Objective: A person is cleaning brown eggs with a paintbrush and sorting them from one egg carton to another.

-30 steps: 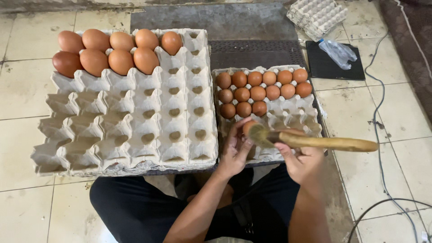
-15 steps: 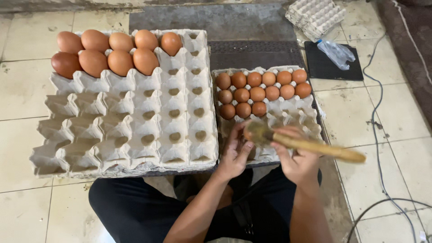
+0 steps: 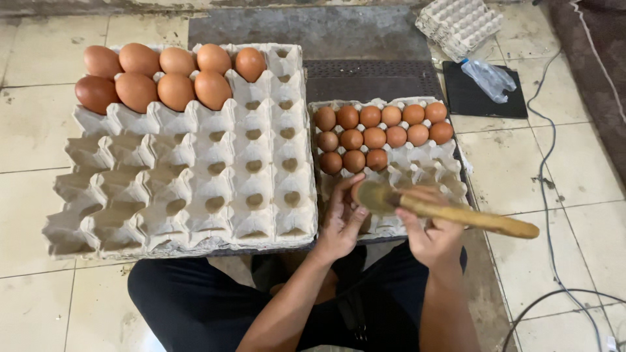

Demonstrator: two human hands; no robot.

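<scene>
My left hand [image 3: 340,225] cups a brown egg [image 3: 357,190] over the near edge of the small grey egg tray [image 3: 427,163]; the egg is mostly hidden. My right hand [image 3: 433,236] grips a wooden-handled brush [image 3: 479,220], and its head rests against that egg. The small tray holds several brown eggs [image 3: 375,137] in its far rows. To the left lies a large grey egg tray [image 3: 163,189] with several bigger brown eggs [image 3: 176,90] in its far left corner.
A stack of empty egg trays [image 3: 460,23] sits at the back right, beside a black mat [image 3: 482,98] with a crumpled plastic bottle [image 3: 489,78]. A cable [image 3: 546,169] runs down the tiled floor on the right. My dark-trousered legs [image 3: 195,306] are below the trays.
The far end of the brush handle has dipped lower while the brush head stays on the egg. My left hand has barely moved.
</scene>
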